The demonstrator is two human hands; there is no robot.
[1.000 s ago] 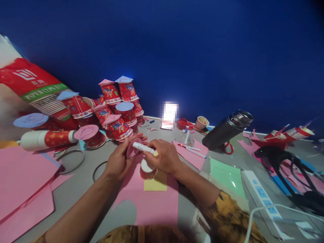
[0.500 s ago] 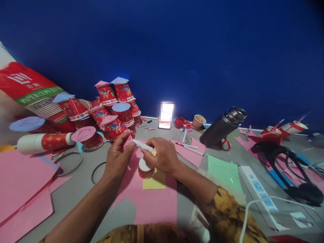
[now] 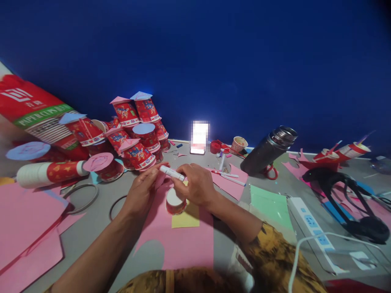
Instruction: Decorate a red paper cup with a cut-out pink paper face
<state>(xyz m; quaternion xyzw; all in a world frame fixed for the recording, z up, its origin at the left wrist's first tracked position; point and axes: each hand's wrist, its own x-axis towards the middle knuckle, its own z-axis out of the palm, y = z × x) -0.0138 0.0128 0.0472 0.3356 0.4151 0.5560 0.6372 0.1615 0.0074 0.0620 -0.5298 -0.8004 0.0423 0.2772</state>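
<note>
My right hand (image 3: 197, 183) is closed around a white tube (image 3: 172, 173), which slants down to the right. Close to the tube's left end, my left hand (image 3: 143, 185) pinches a small piece of pink paper (image 3: 160, 178), largely hidden by the fingers and tube. Below the hands a paper cup (image 3: 176, 201) stands bottom up, its white base showing. A yellow paper square (image 3: 186, 217) lies beside and under it, over a large pink sheet (image 3: 189, 248).
Several red cups with paper tops (image 3: 139, 154) are stacked at the back left. A lit phone (image 3: 199, 138) stands at the back. Rightward are markers (image 3: 229, 178), a black flask (image 3: 269, 150), a power strip (image 3: 317, 234) and black headphones (image 3: 345, 207).
The tube now lies across the front of the pink piece and hides more of it. My left hand has turned slightly. The whole view has shifted a little.
</note>
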